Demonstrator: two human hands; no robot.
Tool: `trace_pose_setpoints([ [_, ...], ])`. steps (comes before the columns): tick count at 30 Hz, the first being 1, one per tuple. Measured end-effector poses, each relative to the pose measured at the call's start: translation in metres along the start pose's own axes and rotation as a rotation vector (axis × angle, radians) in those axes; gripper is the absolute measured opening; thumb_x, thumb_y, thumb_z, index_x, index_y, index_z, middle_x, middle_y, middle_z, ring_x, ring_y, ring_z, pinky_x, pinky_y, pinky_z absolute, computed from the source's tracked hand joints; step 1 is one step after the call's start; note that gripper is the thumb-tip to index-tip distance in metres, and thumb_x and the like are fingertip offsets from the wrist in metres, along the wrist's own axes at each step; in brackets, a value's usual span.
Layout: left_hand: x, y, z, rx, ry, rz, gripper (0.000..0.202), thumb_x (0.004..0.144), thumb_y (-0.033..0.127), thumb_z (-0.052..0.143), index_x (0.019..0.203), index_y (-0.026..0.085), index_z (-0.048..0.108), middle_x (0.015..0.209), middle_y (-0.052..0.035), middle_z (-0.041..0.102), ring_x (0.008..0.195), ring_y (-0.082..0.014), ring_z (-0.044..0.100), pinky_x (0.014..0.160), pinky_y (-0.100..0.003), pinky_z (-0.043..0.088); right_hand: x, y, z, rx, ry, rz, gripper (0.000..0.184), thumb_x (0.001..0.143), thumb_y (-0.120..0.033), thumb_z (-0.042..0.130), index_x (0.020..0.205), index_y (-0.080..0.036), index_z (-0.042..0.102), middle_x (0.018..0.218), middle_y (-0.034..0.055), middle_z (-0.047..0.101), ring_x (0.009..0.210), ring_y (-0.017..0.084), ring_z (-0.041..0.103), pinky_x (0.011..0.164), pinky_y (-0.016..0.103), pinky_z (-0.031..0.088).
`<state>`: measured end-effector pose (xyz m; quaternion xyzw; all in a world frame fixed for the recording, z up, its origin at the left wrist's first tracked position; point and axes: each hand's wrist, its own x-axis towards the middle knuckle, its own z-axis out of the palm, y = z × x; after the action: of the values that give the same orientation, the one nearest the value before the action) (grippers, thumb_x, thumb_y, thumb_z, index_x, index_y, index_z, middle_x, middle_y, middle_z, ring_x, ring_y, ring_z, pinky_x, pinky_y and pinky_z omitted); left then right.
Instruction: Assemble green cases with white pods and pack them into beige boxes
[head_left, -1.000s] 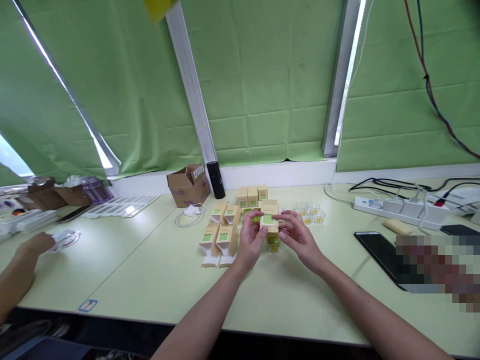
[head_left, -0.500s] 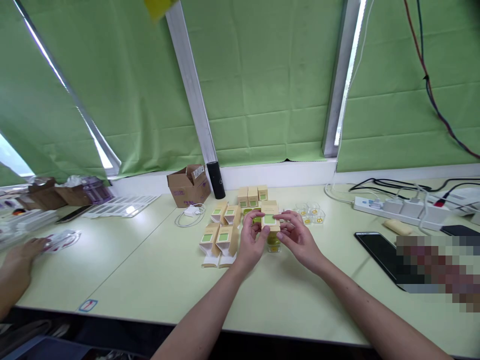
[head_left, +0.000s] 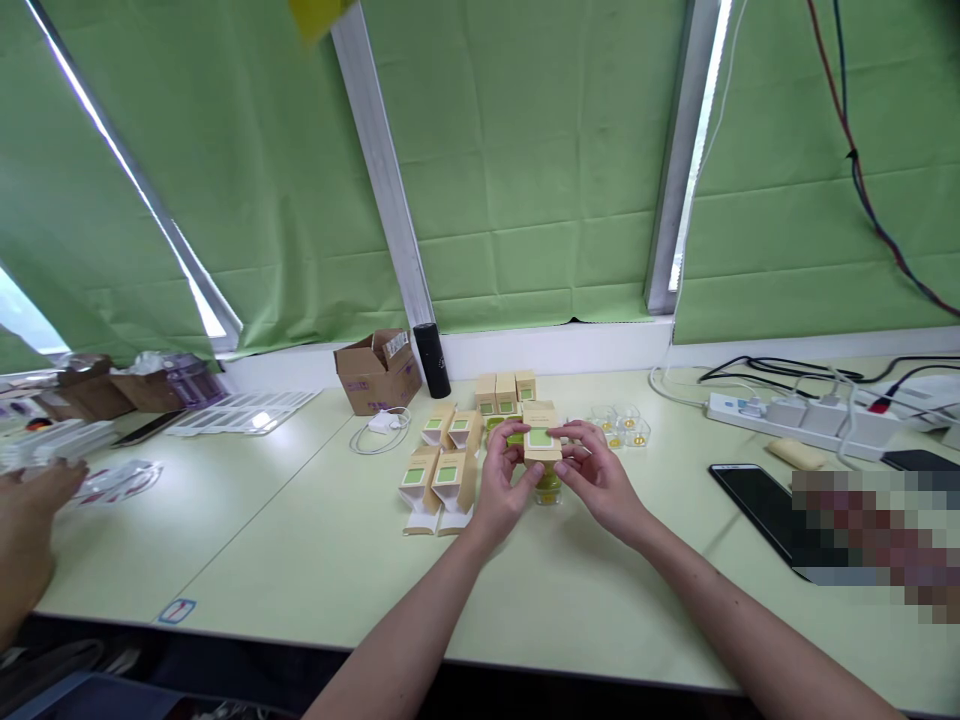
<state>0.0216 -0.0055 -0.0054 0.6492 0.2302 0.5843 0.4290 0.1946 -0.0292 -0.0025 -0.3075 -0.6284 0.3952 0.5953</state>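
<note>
Between my two hands is a small kraft-coloured box with a green label, held by the fingertips from both sides. My left hand grips its left side, and my right hand grips its right. Just under the box shows a clear glass jar with something yellow-green in it; whether it is partly inside the box is hidden. Several open kraft boxes with matching labels stand left of my hands. Behind are closed kraft boxes. Clear jars stand to the right.
A cardboard carton and a black bottle stand at the back, near a white cable. On the right lie a phone and a power strip. Another person's hand is at far left, by plastic packets.
My hands and the box have barely moved. At far left, the other person's hand has lifted and shifted away from the plastic packet.
</note>
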Motion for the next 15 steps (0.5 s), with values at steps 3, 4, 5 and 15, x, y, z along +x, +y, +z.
trace_pose_setpoints([
  [3,0.0001,0.0014,0.0016,0.010,0.006,0.001,0.048,0.087,0.040,0.076,0.126,0.024,0.053,0.138,-0.0120,0.049,0.098,-0.0184,0.063,0.088,-0.034,0.053,0.0002,0.0011,-0.0005,0.014,-0.008,0.002,0.035,0.092,-0.048,0.069,0.124,-0.034,0.064,0.136,0.0059,0.035,0.094,0.014,0.065,0.099,0.040,0.058],
  [4,0.0000,0.0017,0.0020,0.016,0.006,0.003,0.047,0.088,0.040,0.076,0.126,0.024,0.053,0.138,-0.0121,0.048,0.098,-0.0180,0.063,0.088,-0.034,0.054,0.0003,0.0016,-0.0007,0.017,-0.009,0.003,0.034,0.093,-0.048,0.069,0.124,-0.034,0.064,0.136,0.0059,0.035,0.094,0.015,0.065,0.099,0.040,0.058],
  [5,0.0000,0.0017,0.0021,0.021,0.008,0.005,0.047,0.088,0.039,0.076,0.126,0.024,0.053,0.139,-0.0123,0.048,0.097,-0.0178,0.063,0.088,-0.034,0.054,0.0004,0.0021,-0.0009,0.019,-0.010,0.005,0.034,0.093,-0.047,0.069,0.124,-0.034,0.064,0.136,0.0058,0.035,0.094,0.014,0.065,0.099,0.040,0.058],
  [15,0.0002,-0.0017,0.0017,0.054,0.036,0.015,0.046,0.087,0.042,0.077,0.124,0.024,0.055,0.142,-0.0121,0.045,0.096,-0.0170,0.064,0.088,-0.034,0.054,0.0002,0.0027,-0.0007,0.002,0.012,0.009,0.034,0.093,-0.050,0.068,0.123,-0.034,0.065,0.136,0.0063,0.038,0.095,0.016,0.065,0.096,0.040,0.059],
])
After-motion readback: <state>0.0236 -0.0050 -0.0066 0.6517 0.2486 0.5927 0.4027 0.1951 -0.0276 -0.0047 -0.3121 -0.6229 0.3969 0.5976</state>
